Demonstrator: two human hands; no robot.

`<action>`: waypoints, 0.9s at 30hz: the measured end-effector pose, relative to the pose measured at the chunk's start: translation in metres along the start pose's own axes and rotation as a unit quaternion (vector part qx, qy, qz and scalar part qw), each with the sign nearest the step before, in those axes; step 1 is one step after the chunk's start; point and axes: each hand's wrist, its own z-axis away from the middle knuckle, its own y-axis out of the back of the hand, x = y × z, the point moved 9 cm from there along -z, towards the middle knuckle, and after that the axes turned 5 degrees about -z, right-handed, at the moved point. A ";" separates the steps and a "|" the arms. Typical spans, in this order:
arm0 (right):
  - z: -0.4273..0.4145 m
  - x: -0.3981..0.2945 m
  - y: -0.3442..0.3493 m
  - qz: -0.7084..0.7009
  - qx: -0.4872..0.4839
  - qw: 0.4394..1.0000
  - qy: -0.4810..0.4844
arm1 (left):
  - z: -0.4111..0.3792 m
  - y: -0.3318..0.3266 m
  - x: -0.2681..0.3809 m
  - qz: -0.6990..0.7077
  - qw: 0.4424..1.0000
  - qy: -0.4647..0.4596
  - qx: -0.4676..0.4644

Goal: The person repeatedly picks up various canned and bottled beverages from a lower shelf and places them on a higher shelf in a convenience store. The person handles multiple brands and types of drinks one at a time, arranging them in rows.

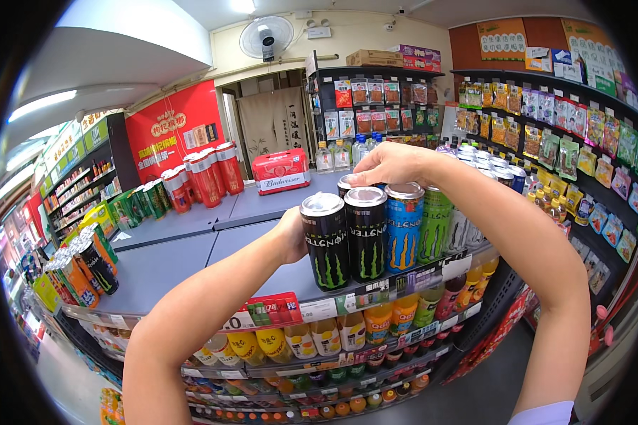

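My left hand (293,236) is wrapped around the left side of a black Monster Energy can (325,244) at the front left of a row on the shelf top; its fingers are hidden behind the can. A second black Monster can (366,236) stands right beside it. Reaching over the row, my right hand (385,163) grips the top of a dark can (344,184) in the row behind, whose lower part is hidden. To the right come a blue Monster can (404,226), a green one (434,223) and several white ones (457,226).
The grey shelf top (165,265) runs left to a cluster of orange and dark cans (85,265). Farther back are a red Budweiser carton (282,171), tall red cans (207,178) and clear bottles (332,156). Bottled drinks (324,337) fill lower shelves. Snack packets (542,117) hang at right.
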 end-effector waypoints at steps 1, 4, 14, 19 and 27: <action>0.000 0.000 0.001 0.003 0.002 1.000 0.004 | -0.001 0.000 0.000 0.006 1.000 0.000 0.001; 0.000 -0.017 0.013 0.002 0.098 0.992 0.077 | 0.002 -0.005 0.011 0.039 0.998 -0.037 -0.040; 0.021 -0.165 -0.076 -0.153 0.070 0.935 0.312 | 0.084 0.115 0.055 0.084 0.959 -0.230 0.139; 0.001 -0.236 -0.173 -0.158 -0.011 0.927 0.340 | 0.167 0.216 0.045 0.075 0.923 -0.295 0.237; -0.077 -0.329 -0.323 -0.208 -0.053 0.935 0.282 | 0.329 0.385 0.005 -0.003 0.822 -0.290 0.490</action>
